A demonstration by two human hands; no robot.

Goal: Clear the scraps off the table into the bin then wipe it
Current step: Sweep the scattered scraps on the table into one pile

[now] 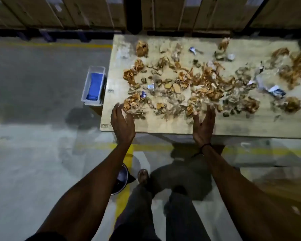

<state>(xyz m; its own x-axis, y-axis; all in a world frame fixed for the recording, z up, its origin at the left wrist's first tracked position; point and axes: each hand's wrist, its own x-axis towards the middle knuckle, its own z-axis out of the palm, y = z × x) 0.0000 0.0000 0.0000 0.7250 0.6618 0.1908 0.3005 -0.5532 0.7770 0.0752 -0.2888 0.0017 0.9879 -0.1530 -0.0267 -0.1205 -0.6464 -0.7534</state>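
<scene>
Crumpled brown paper and cardboard scraps [195, 80], with a few blue-and-white wrappers, cover most of the pale wooden table [250, 126]. My left hand [122, 125] hovers open at the table's near left corner, fingertips beside a brown paper ball. My right hand [203, 126] is open too, palm facing left, fingers at the near edge of the scrap pile. Neither hand holds anything. A dark round bin [121, 180] stands on the floor below the table, partly hidden by my left forearm.
A clear plastic box holding a blue cloth [94, 84] sits just left of the table. Stacked cardboard boxes [87, 13] line the far side. Yellow floor lines [125, 164] cross the concrete; my legs and a sandalled foot show below.
</scene>
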